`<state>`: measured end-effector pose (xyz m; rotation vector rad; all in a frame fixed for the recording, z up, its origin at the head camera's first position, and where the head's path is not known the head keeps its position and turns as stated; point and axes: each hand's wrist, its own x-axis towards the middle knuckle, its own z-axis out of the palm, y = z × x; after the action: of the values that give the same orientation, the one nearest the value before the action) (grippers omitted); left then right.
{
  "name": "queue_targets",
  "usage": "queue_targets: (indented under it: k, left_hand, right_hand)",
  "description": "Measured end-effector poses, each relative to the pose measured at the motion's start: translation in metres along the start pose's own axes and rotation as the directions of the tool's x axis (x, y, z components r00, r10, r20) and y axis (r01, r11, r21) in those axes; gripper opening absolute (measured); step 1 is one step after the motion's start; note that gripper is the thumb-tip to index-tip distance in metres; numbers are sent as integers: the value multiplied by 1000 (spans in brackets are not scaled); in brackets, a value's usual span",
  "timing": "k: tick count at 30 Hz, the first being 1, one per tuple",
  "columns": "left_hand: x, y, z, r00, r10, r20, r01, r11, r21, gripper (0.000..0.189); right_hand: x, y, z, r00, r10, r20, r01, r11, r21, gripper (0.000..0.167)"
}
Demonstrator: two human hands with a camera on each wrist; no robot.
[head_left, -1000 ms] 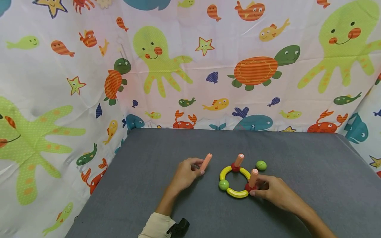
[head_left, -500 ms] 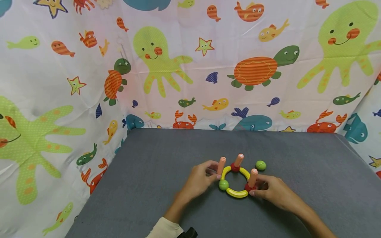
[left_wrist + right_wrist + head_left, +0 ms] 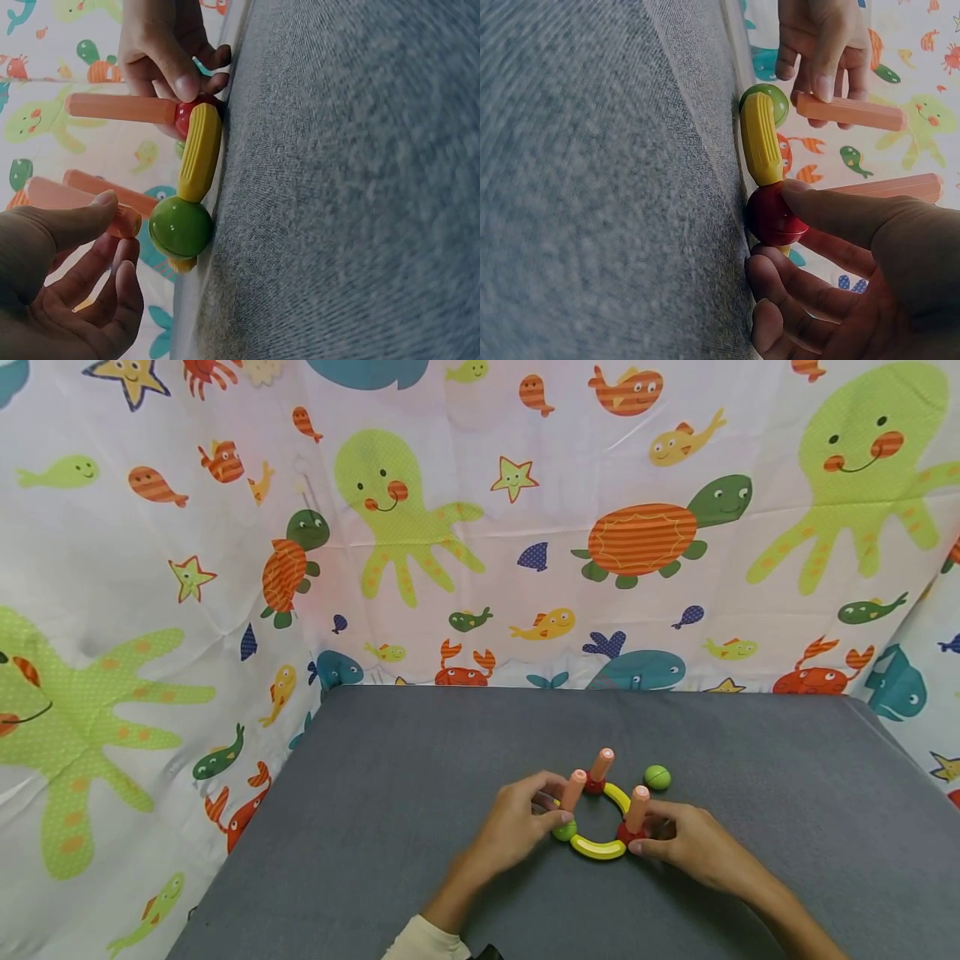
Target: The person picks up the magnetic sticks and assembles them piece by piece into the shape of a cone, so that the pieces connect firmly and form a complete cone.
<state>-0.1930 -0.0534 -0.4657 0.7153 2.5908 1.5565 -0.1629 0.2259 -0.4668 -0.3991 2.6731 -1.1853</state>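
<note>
My left hand [image 3: 517, 822] pinches a salmon-coloured stick [image 3: 573, 789] between thumb and fingers. Its lower end is just above the green ball [image 3: 181, 228], with a small gap seen in both wrist views. That ball belongs to a ring of yellow curved pieces [image 3: 597, 847] and balls lying on the table. Thumb and fingers of my right hand [image 3: 693, 843] grip the ring's near red ball [image 3: 774, 215], from which a second stick [image 3: 637, 810] stands up. A third stick [image 3: 602, 765] rises from the far red ball [image 3: 594, 785]. My left fingers partly hide the ring's left side.
A loose green ball [image 3: 657, 777] lies behind the ring, to the right. Grey cloth covers the table [image 3: 420, 727]. A curtain [image 3: 525, 585] printed with sea animals hangs behind and at the sides.
My left hand has carried its stick rightward from beside the ring to above the green ball. My right hand keeps its grip on the red ball, and the ring has stayed put.
</note>
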Motion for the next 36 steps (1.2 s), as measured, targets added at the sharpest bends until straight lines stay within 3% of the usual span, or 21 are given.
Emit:
queue_targets:
  k: [9,17,27,30,36]
  left_hand:
    - [-1,0,0,999,-19,36,19,1000,-12,31]
    - [-1,-1,1,999,10,42,-11,1000,17,28]
    - [0,-4,4,999,-4,53,3,1000,13,27]
    - [0,-4,4,999,-7,50,6,1000,12,28]
    - [0,-3,4,998,-19,53,19,1000,-7,26]
  right_hand:
    - [0,1,1,1000,-11,-5,11,1000,-9,28]
    - [1,2,0,1000,-11,0,11,1000,-15,27]
    - [0,3,-15,996,-56,73,57,998,-5,33]
    - [-1,3,-25,999,-29,33,30,999,-27,37]
    - [7,5,-36,988,22,-154,-40,992,-116,38]
